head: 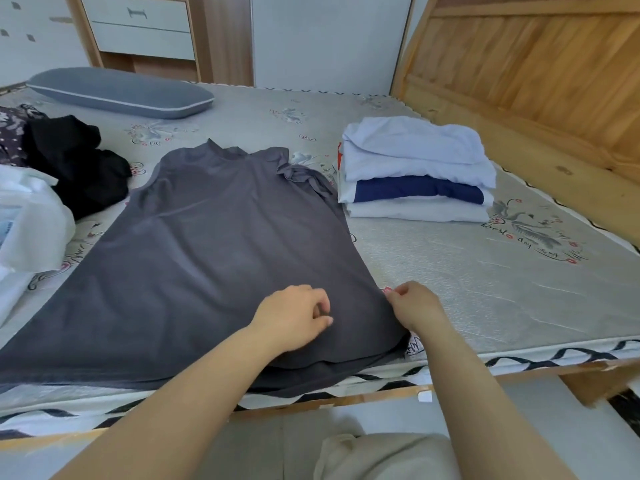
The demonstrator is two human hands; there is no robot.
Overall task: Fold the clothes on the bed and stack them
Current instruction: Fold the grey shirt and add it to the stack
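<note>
At the left of the frame, a white garment (27,216) and a black garment (76,164) still lay unfolded. The grey dress (207,244) lay spread flat at centre, unfolded; the left hand (294,315) rested on it, fingers loosely curled, and the right hand (414,304) pinched its side edge. At the upper right, a stack of folded clothes (415,174) was done

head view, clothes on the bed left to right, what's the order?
White garment → black clothes → grey dress spread flat, left hand on it, right hand pinching its right edge → folded stack.
</note>
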